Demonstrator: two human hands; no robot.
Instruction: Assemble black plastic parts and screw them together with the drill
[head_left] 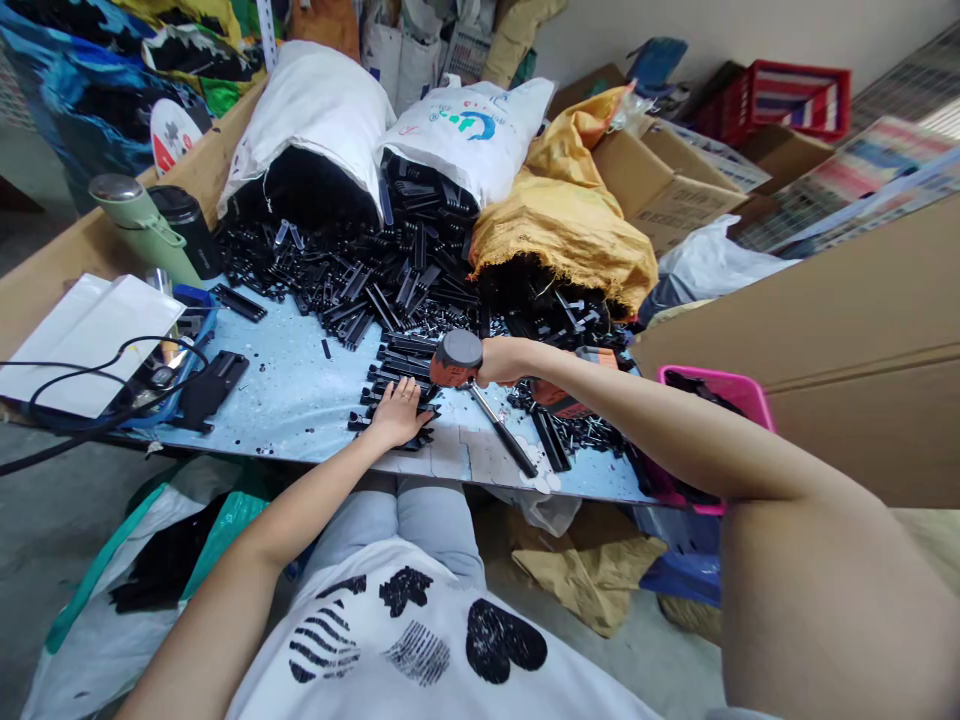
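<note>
My left hand (397, 410) lies palm down, fingers stretched out, on a small stack of black plastic strips (390, 385) at the near edge of the blue table (300, 390). My right hand (501, 360) is wrapped round an orange and grey power screwdriver (456, 360), held just right of the left hand above the strips. A black rod (504, 432) lies on the table below the tool.
A big heap of black plastic parts (375, 270) spills from white sacks (465, 125) and a yellow sack (570, 220) at the back. A green flask (142, 225), a black cup (187, 225) and a cabled tray (112, 370) sit left. A pink basket (720, 385) and cardboard (862, 340) stand right.
</note>
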